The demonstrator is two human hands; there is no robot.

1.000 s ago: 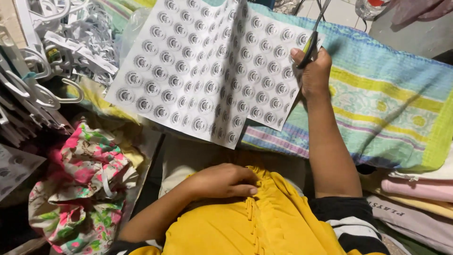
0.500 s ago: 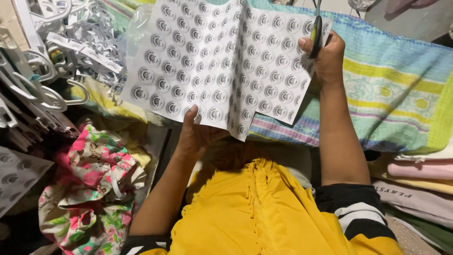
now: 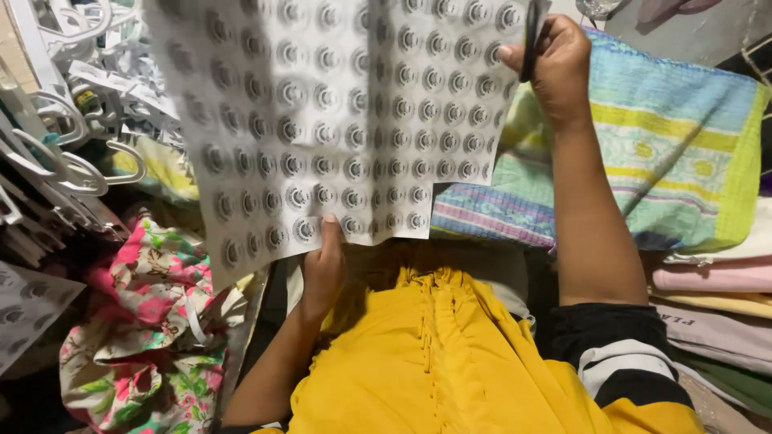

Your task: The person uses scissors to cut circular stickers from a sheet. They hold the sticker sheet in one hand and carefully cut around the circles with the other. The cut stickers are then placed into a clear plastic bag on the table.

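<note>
- Two hands are on one big sheet, and that sheet is the whole story right now.
- Left hand [image 3: 323, 269] comes up from below, thumb pressed flat on the bottom edge of the sticker sheet [image 3: 346, 120], fingers hidden behind it, pinching the paper.
- Right hand [image 3: 555, 64] is up at the top right corner, fingers curled shut around dark scissors [image 3: 531, 30], thumb resting on the sheet's edge.
- Sticker sheet hangs raised in front of the person, above the yellow garment [image 3: 450, 362], rows of round grey stickers facing the camera.
- It looks thin, light and floppy; the lower left bows and curls, so it would likely crease or tear if gripped mid-span.
- Best hold seems to be the edges and corners, spread wide, kept taut.
- Around it: white hangers [image 3: 56, 161] left, floral fabric [image 3: 145, 321] below them, striped quilt [image 3: 667, 161] right.
</note>
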